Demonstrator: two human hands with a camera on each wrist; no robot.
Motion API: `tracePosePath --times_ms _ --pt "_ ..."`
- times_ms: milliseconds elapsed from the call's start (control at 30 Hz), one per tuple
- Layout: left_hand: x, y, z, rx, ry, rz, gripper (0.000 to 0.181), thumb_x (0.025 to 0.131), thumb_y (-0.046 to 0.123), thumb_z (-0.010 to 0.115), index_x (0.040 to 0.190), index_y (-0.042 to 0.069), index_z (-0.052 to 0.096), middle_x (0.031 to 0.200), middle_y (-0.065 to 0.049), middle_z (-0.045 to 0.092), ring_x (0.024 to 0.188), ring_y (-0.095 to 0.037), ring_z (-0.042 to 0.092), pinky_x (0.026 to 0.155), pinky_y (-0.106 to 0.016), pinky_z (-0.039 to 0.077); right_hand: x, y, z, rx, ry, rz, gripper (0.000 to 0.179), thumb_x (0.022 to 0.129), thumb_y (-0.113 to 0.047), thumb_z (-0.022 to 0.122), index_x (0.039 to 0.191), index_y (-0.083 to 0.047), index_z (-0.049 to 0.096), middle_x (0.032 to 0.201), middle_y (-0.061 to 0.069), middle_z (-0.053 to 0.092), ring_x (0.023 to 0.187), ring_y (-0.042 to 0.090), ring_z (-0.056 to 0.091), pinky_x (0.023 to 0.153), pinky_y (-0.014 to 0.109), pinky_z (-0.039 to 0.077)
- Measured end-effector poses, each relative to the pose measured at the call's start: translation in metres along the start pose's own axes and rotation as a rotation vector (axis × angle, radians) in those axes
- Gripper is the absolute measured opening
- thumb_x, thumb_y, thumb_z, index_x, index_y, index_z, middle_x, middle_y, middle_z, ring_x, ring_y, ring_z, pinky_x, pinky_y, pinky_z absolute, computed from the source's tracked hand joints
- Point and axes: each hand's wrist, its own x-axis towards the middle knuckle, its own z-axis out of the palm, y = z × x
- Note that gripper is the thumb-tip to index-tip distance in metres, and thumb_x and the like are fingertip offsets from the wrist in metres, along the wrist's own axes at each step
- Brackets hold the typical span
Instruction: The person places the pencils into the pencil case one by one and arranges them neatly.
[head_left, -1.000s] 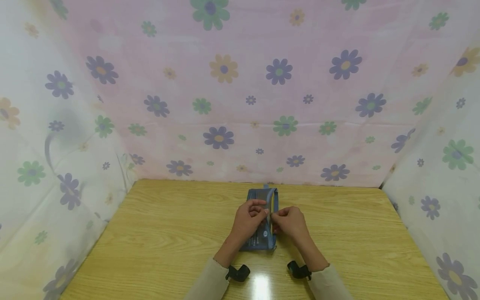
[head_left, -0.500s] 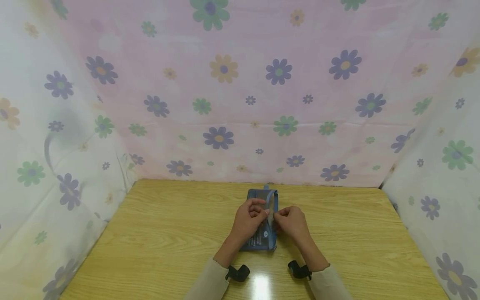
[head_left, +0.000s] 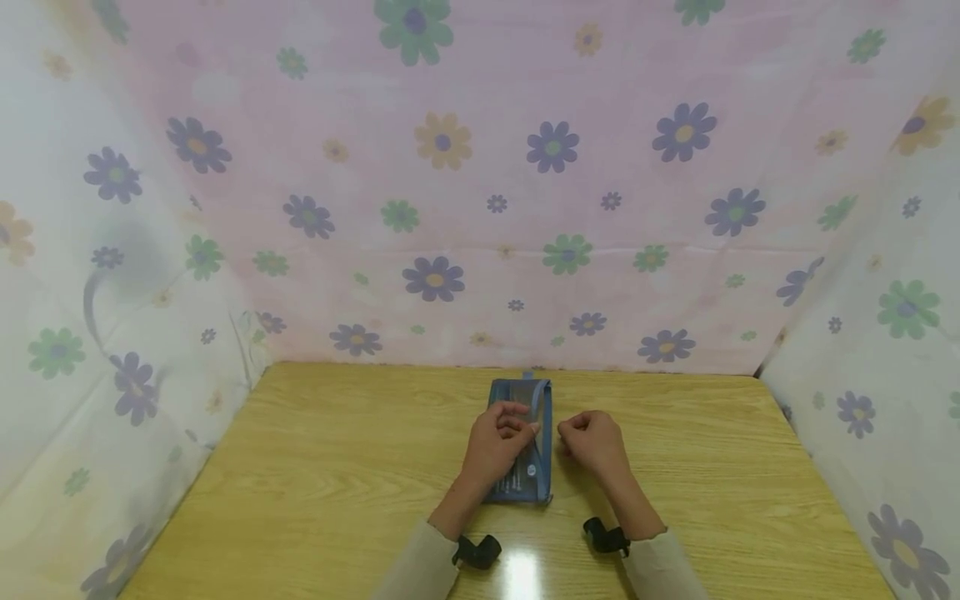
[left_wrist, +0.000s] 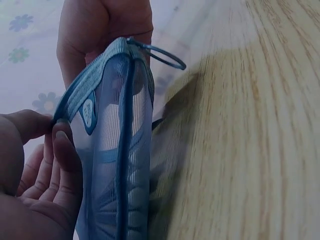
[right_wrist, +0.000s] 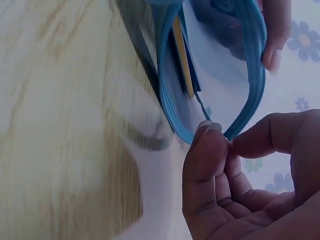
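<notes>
A blue, see-through zippered pouch [head_left: 517, 483] lies on the table, its zipped opening toward the right. My left hand [head_left: 497, 442] pinches the upper edge of that opening between thumb and index finger, holding it lifted. My right hand [head_left: 598, 446] is just right of the pouch, thumb and index finger curled together. In the right wrist view, a thin blue cord [right_wrist: 202, 104] runs from inside the pouch to the right thumb tip and seems pinched there. A flat yellow and dark-blue thing [right_wrist: 184, 60] sits inside the opening, its kind unclear.
The wooden table [head_left: 360, 450] spreads around the pouch. Flower-printed cloth [head_left: 480, 200] hangs behind and at both sides. A zipper ring [left_wrist: 162, 56] sticks out from the pouch's end. Black wrist cameras [head_left: 477, 550] are worn on both wrists.
The right hand has moved a little to the right, away from the pouch opening. The left hand keeps its pinch on the edge. The yellow strip no longer shows in the head view.
</notes>
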Motion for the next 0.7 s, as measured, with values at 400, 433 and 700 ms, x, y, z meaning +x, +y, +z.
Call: tracePosePath --times_ms 400,433,700 --pt "0.001 0.001 0.014 0.038 0.082 -0.039 0.016 0.095 0.014 0.082 0.106 0.004 0.077 0.083 -0.008 0.076 0.064 -0.017 0.073 0.057 -0.029 0.061 0.002 0.004 0.001 0.029 -0.001 -0.029 0.015 0.089 -0.010 0.065 0.088 0.001 0.076 0.070 0.010 0.073 0.060 0.019 0.069 0.056 0.028 0.054" --pt "0.001 0.001 0.015 0.055 0.087 -0.039 0.014 0.095 0.013 0.082 0.104 0.004 0.077 0.082 -0.007 0.076 0.063 -0.016 0.073 0.057 -0.029 0.061 0.002 0.004 0.001 0.027 -0.001 -0.029 0.015 0.089 -0.010 0.065 0.088 0.001 0.075 0.071 0.010 0.073 0.060 0.019 0.069 0.055 0.028 0.053" --pt "0.004 0.006 0.027 0.122 0.119 -0.048 0.004 0.094 0.010 0.081 0.095 0.007 0.078 0.076 -0.001 0.074 0.060 -0.011 0.070 0.054 -0.027 0.059 0.003 0.006 0.000 0.018 0.003 -0.027 0.014 0.090 -0.010 0.065 0.088 0.000 0.075 0.071 0.010 0.073 0.061 0.021 0.068 0.055 0.029 0.053"
